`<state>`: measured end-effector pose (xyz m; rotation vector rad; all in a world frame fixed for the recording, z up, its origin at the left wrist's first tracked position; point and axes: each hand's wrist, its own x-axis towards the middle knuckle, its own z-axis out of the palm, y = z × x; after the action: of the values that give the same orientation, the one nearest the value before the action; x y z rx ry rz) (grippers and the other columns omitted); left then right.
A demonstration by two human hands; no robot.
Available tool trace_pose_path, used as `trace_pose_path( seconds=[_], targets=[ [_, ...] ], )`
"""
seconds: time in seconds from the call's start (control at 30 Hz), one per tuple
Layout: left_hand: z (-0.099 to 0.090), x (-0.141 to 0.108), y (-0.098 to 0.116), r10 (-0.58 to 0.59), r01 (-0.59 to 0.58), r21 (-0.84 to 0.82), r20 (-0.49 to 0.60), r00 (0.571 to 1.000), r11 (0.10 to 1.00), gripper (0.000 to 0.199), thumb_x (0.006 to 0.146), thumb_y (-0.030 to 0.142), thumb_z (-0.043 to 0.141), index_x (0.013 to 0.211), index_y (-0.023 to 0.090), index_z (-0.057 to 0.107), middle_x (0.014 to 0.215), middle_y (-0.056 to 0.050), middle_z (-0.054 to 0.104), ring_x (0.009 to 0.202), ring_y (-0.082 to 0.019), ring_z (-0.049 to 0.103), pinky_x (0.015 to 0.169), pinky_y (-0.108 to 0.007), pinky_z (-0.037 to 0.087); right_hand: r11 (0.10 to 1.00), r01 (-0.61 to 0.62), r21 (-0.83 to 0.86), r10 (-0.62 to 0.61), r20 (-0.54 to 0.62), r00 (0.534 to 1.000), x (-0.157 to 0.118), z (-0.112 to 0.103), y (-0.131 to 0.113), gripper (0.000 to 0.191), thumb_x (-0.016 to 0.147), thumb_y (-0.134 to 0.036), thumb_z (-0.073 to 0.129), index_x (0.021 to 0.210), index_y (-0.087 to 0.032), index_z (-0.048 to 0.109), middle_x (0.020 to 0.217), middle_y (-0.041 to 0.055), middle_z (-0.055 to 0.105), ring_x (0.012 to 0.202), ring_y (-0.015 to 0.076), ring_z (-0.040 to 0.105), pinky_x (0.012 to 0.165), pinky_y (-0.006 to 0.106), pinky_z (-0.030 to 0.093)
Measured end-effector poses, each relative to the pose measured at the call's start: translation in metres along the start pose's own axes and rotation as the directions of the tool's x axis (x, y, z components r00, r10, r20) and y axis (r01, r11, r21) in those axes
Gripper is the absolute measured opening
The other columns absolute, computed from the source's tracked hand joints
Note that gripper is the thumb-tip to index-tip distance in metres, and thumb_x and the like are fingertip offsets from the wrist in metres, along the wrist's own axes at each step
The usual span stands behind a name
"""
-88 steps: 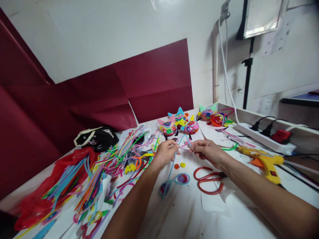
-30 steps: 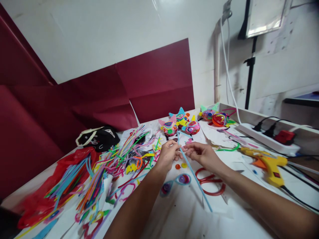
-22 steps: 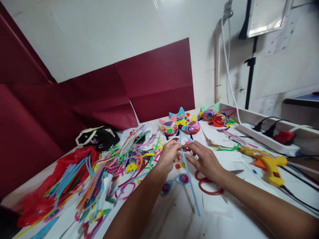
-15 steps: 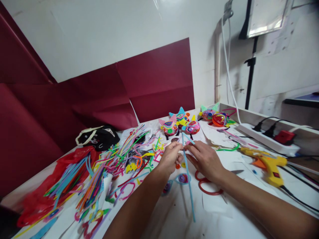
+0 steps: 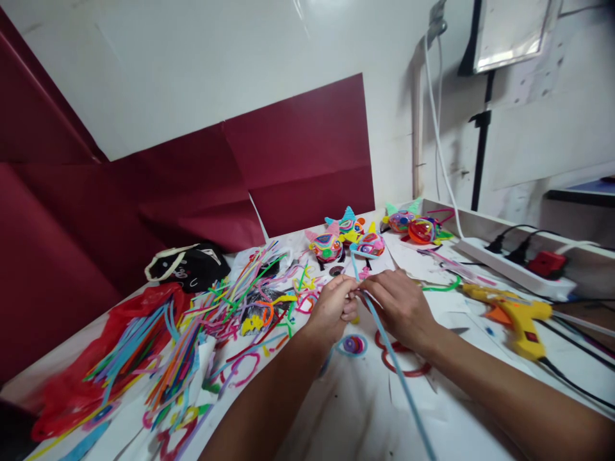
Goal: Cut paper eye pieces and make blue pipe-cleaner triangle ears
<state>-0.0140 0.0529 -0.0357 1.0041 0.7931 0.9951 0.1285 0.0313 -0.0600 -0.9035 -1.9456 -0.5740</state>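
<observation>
A light blue pipe cleaner (image 5: 396,366) runs through both hands, its long end slanting toward me and its far end bent over. My left hand (image 5: 333,310) pinches it at the middle of the table. Close against it, my right hand (image 5: 398,306) also has its fingers closed on the pipe cleaner. Below the hands lies an eye-shaped coil (image 5: 354,345) of purple, red and blue; a second blue piece (image 5: 327,360) is partly behind my left forearm. Red-handled scissors (image 5: 406,365) rest under my right wrist, partly covered.
Bundles of coloured pipe cleaners (image 5: 173,358) and a red plastic bag (image 5: 72,378) fill the left side. Several colourful animal-like figures (image 5: 327,246) stand at the back. A yellow glue gun (image 5: 526,326) and a white power strip (image 5: 516,266) with cords lie at right.
Both hands have lowered slightly along the pipe cleaner. Its near end has swung right and toward me, and more of its bent far end shows above the fingers.
</observation>
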Motion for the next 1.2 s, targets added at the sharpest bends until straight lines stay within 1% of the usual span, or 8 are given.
trace_pose_path(
  seconds=[0.23,0.33,0.5,0.63,0.73,0.83,0.93,1.2],
  targets=[
    [-0.003,0.002,0.006,0.102,-0.099,0.115,-0.025,0.994,0.988,0.022,0.07,0.029,0.062,0.067,0.016,0.045,0.06,0.006,0.043,0.035,0.001,0.03,0.034,-0.016,0.011,0.998,-0.013,0.062,0.015,-0.039,0.999,0.002,-0.001,0.002,0.01,0.09,-0.018,0.049,0.088,-0.018,0.059,0.079,0.0066,0.064,0.074,0.0182,0.055,0.068,0.031,0.036],
    [-0.006,0.003,0.009,0.168,-0.159,0.187,-0.035,0.985,0.969,0.025,0.074,0.032,0.061,0.065,0.015,0.045,0.059,0.005,0.042,0.035,0.001,0.03,0.035,-0.016,0.012,0.989,-0.045,0.14,0.049,-0.031,0.998,0.003,-0.002,0.001,0.008,0.089,-0.018,0.051,0.09,-0.018,0.059,0.08,0.0061,0.065,0.075,0.0177,0.057,0.069,0.031,0.037],
    [-0.009,0.003,0.009,0.253,-0.241,0.306,0.0,0.967,0.921,0.025,0.078,0.033,0.058,0.066,0.014,0.047,0.057,0.005,0.042,0.038,0.0,0.032,0.037,-0.017,0.017,0.957,-0.093,0.275,0.105,-0.029,0.994,0.002,0.002,0.004,0.01,0.088,-0.023,0.054,0.096,-0.019,0.059,0.081,0.0055,0.065,0.077,0.0181,0.058,0.07,0.031,0.04],
    [-0.007,0.002,0.008,0.283,-0.274,0.351,0.025,0.959,0.896,0.022,0.08,0.031,0.056,0.068,0.014,0.048,0.058,0.005,0.044,0.039,-0.001,0.034,0.04,-0.017,0.022,0.91,-0.168,0.38,0.181,0.001,0.983,0.003,0.002,0.004,0.007,0.088,-0.024,0.054,0.09,-0.02,0.06,0.082,0.0046,0.066,0.077,0.0175,0.058,0.072,0.032,0.041],
    [-0.005,0.0,0.009,0.267,-0.258,0.367,0.027,0.963,0.894,0.02,0.08,0.031,0.055,0.07,0.015,0.048,0.058,0.005,0.044,0.039,-0.001,0.036,0.041,-0.016,0.024,0.852,-0.266,0.45,0.282,0.033,0.959,0.007,0.0,0.003,0.012,0.088,-0.028,0.053,0.083,-0.02,0.061,0.08,0.0042,0.066,0.076,0.0185,0.059,0.072,0.033,0.043],
    [-0.004,-0.002,0.01,0.253,-0.24,0.397,0.02,0.967,0.886,0.02,0.08,0.033,0.054,0.072,0.016,0.048,0.058,0.005,0.045,0.04,-0.002,0.038,0.04,-0.016,0.025,0.745,-0.351,0.567,0.367,0.092,0.926,0.01,-0.002,0.004,0.02,0.088,-0.034,0.052,0.079,-0.021,0.063,0.077,0.0039,0.066,0.074,0.0187,0.06,0.071,0.032,0.045],
    [-0.002,-0.003,0.011,0.259,-0.247,0.417,0.03,0.965,0.875,0.021,0.081,0.035,0.054,0.074,0.016,0.049,0.059,0.005,0.046,0.041,-0.002,0.04,0.04,-0.015,0.025,0.642,-0.405,0.651,0.426,0.136,0.894,0.009,0.0,0.006,0.02,0.085,-0.037,0.056,0.078,-0.02,0.065,0.077,0.0032,0.066,0.074,0.0177,0.061,0.067,0.028,0.046],
    [0.004,-0.006,0.009,0.26,-0.25,0.387,0.027,0.965,0.888,0.02,0.08,0.033,0.055,0.074,0.015,0.049,0.059,0.005,0.047,0.039,-0.003,0.043,0.037,-0.014,0.025,0.482,-0.522,0.703,0.55,0.221,0.805,0.004,0.008,0.01,0.015,0.081,-0.033,0.061,0.075,-0.02,0.066,0.075,0.0011,0.066,0.07,0.0157,0.059,0.064,0.026,0.045]
  ],
)
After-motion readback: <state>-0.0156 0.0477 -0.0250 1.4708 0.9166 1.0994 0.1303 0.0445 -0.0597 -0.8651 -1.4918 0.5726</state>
